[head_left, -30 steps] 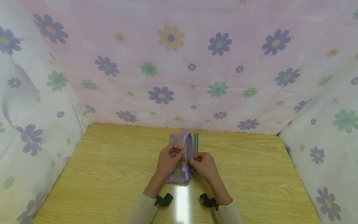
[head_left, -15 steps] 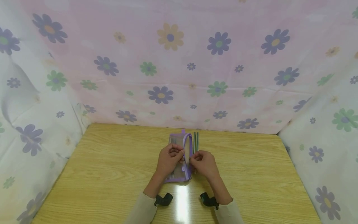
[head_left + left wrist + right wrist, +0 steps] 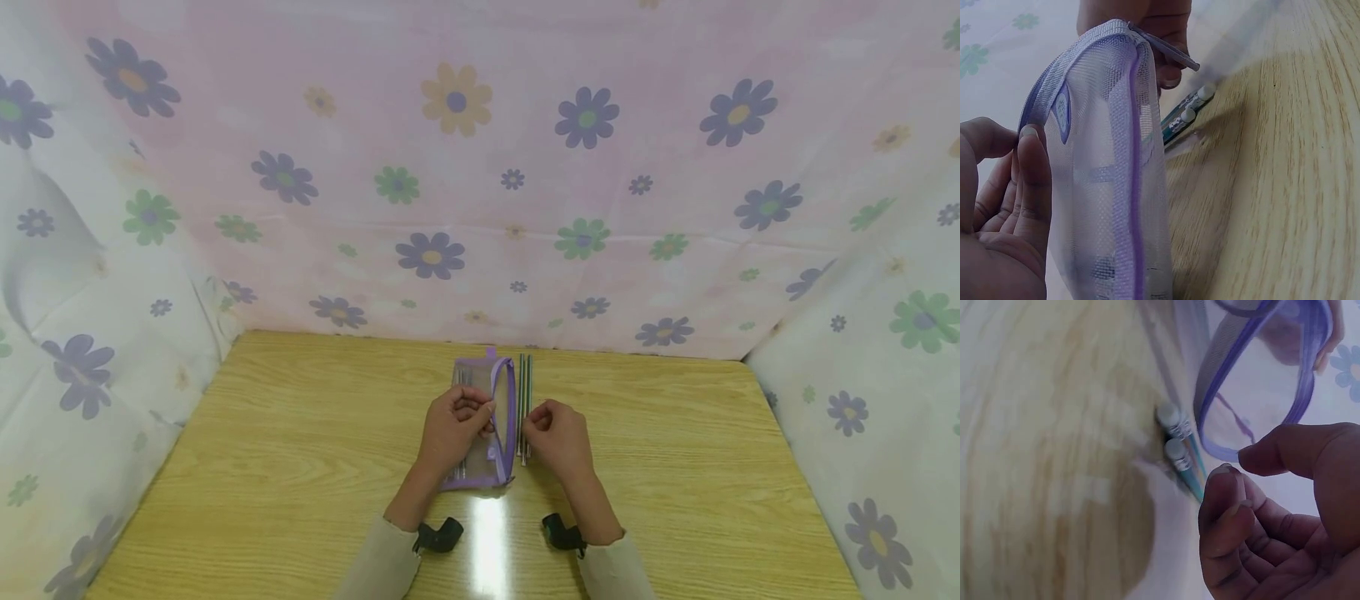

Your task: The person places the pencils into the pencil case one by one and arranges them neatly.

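Observation:
A see-through mesh pencil case (image 3: 480,467) with purple trim stands with its zipped mouth gaping toward the right. Its near edge is pinched between thumb and forefinger of my left hand (image 3: 453,425); the left wrist view shows that pinch on the zipper tape (image 3: 1041,100). My right hand (image 3: 558,437) is just right of the case, its fingers loosely bent and holding nothing; in the right wrist view thumb and forefinger are apart. Green pencils (image 3: 521,383) with white erasers lie beside the case, partly behind the right fingers. Slender items (image 3: 460,471) show through the mesh.
The wood-grain table (image 3: 300,467) carries a bright glare strip (image 3: 489,542) in front of the case. A flowered cloth (image 3: 517,208) hangs behind and at both sides. Black wrist mounts (image 3: 441,535) sit by the cuffs.
The right hand has left the case's edge and shifted right, over beside the pencils. The mouth of the case gapes wider than a second ago. My left hand keeps its place.

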`<move>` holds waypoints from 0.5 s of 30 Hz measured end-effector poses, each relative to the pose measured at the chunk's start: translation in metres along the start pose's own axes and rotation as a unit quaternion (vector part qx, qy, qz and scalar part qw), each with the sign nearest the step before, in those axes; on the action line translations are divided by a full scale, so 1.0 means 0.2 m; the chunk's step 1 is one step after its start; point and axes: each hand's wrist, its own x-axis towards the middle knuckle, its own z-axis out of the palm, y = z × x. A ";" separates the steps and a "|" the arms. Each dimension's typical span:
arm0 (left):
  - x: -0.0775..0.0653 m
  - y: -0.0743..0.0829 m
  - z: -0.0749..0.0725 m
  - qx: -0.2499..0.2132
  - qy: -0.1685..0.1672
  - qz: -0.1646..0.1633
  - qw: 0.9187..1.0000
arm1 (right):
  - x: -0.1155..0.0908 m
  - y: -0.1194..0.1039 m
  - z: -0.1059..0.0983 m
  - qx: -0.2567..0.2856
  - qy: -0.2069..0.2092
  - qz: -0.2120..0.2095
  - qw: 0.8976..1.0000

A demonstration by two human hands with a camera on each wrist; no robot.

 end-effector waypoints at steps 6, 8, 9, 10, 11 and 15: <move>0.00 -0.01 0.00 0.002 0.002 0.002 1.000 | 0.01 0.03 0.01 -0.022 0.009 -0.001 1.000; 0.00 -0.01 0.00 0.005 0.003 0.003 1.000 | 0.01 0.04 0.02 -0.029 0.012 -0.001 1.000; 0.00 -0.01 -0.01 0.006 0.003 0.004 1.000 | 0.01 0.04 0.02 -0.033 0.014 0.000 0.999; 0.01 -0.01 -0.01 0.007 0.003 0.004 1.000 | 0.01 0.04 0.02 -0.036 0.015 0.000 0.999; 0.01 -0.01 -0.01 0.007 0.004 0.004 1.000 | 0.01 0.04 0.02 -0.040 0.017 -0.001 0.999; 0.01 0.00 -0.01 0.007 0.004 0.006 1.000 | 0.01 0.06 0.03 -0.053 0.021 -0.007 0.998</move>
